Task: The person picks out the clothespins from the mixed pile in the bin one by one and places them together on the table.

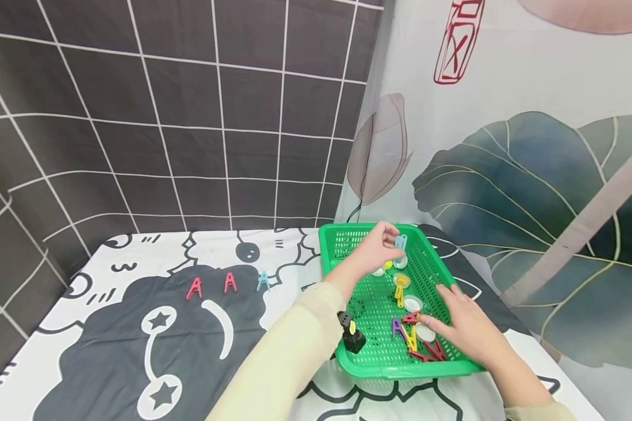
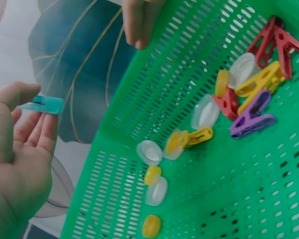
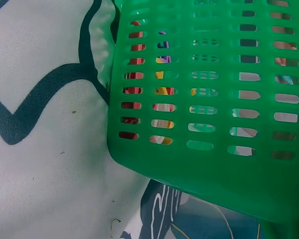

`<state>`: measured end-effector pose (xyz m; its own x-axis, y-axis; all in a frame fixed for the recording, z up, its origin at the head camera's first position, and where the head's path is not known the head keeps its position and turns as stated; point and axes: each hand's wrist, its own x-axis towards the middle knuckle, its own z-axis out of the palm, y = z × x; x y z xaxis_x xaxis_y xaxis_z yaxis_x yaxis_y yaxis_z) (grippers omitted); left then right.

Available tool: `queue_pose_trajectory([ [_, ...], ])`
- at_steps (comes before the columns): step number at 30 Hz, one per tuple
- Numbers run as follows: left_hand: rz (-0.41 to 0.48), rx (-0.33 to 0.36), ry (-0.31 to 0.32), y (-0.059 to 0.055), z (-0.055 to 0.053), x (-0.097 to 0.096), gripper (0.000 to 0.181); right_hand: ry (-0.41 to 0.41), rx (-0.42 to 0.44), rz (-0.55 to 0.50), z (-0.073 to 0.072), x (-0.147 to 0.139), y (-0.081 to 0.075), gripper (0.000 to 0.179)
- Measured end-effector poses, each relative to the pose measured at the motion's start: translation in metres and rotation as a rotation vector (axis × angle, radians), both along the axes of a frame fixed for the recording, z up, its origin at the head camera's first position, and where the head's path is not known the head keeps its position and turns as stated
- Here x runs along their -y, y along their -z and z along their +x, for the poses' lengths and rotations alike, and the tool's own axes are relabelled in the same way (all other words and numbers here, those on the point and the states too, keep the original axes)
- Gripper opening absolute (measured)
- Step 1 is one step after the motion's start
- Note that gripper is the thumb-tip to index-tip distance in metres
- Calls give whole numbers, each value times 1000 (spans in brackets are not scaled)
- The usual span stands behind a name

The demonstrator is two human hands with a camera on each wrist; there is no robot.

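My left hand (image 1: 375, 250) is over the far end of a green plastic basket (image 1: 390, 372), pinching a light blue clothespin (image 1: 401, 240) between thumb and fingers. The left wrist view shows this clothespin (image 2: 50, 104) held at the fingertips. My right hand (image 1: 469, 324) lies at the basket's right rim, fingers extended and thumb reaching inward. Near that thumb lie red clothespins (image 1: 435, 351), a yellow clothespin (image 1: 410, 338) and a purple clothespin (image 1: 397, 328). Another yellow clothespin (image 1: 399, 295) sits farther back. In the right wrist view, the basket wall (image 3: 214, 174) hides the hand.
Clear round lids (image 1: 413, 303) and yellow caps (image 2: 151, 226) lie inside the basket. On the patterned tablecloth to the left stand two red clothespins (image 1: 194, 288) and one light blue clothespin (image 1: 263, 281) in a row. A small black device (image 1: 351, 333) is at my left wrist.
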<state>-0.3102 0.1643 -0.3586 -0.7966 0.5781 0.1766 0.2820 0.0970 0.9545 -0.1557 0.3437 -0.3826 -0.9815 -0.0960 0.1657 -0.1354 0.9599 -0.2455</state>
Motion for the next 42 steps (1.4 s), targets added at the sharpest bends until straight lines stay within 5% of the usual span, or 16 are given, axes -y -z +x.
queue_pose_trajectory([
  [6,34,-17,-26,-15,-1,12,42,-4,-4,4,-1,0,-1,81],
  [14,43,-76,-87,-22,-10,39,40,-2,-4,2,0,0,0,81],
  [25,141,-75,-215,-12,-25,91,50,-12,-2,4,-1,0,1,81],
  [34,178,-46,-322,-1,-25,103,46,-22,-15,1,-1,-3,1,81],
  [42,296,-20,-361,2,-29,117,44,-28,-2,-1,-1,-3,2,82],
])
